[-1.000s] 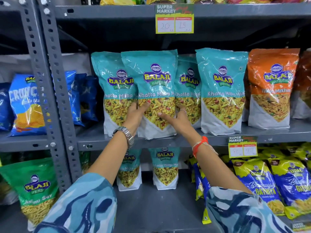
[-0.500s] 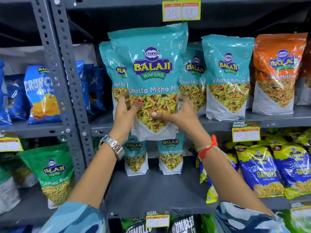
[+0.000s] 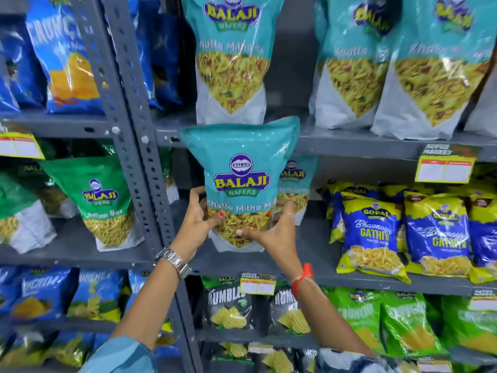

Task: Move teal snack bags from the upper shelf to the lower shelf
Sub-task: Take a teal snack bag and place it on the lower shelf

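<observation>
I hold one teal Balaji snack bag upright in front of the lower shelf. My left hand grips its left side and my right hand grips its right side and bottom. Its foot hangs just over the shelf board. Behind it on the lower shelf stands another teal bag, mostly hidden. On the upper shelf three teal bags remain: one directly above my hands and two to the right.
A grey perforated upright stands just left of my hands. Green Balaji bags sit beyond it. Blue and yellow Gopal bags fill the lower shelf's right part. A yellow price tag hangs from the upper shelf edge.
Both hands lifted the teal bag off the upper shelf and brought it down to the lower shelf's level. My view tilted downward with it.
</observation>
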A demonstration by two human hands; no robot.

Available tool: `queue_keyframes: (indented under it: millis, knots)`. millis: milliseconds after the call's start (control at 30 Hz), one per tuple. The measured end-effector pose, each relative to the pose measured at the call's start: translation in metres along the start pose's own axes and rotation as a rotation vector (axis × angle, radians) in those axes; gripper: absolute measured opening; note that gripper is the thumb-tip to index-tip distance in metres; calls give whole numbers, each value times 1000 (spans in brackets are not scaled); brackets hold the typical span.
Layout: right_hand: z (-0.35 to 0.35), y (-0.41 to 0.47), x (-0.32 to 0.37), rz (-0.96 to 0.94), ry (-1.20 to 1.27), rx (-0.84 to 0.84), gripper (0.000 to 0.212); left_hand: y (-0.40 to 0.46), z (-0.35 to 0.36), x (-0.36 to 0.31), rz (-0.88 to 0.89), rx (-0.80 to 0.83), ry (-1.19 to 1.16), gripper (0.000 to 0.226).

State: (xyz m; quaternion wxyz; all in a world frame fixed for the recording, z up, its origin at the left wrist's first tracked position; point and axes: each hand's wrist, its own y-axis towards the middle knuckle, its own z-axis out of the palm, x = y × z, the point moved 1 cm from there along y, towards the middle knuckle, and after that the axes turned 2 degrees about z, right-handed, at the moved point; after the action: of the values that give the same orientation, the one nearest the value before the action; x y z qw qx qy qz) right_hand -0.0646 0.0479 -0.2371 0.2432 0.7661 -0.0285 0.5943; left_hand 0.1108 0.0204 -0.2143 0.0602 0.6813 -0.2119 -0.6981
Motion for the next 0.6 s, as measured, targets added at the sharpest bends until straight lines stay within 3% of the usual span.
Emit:
queue_keyframes:
  millis: [233,433,600]
  knots:
    - [56,22,-71,118,18,40,97,22,-12,70,-171,-160,-13,50]
    - [96,36,-111,159,-21,63,88,43,-31,115,-296,-275,20,53]
    - [106,36,-126,117,-72,66,94,41,-32,128,-283,-337,61,50]
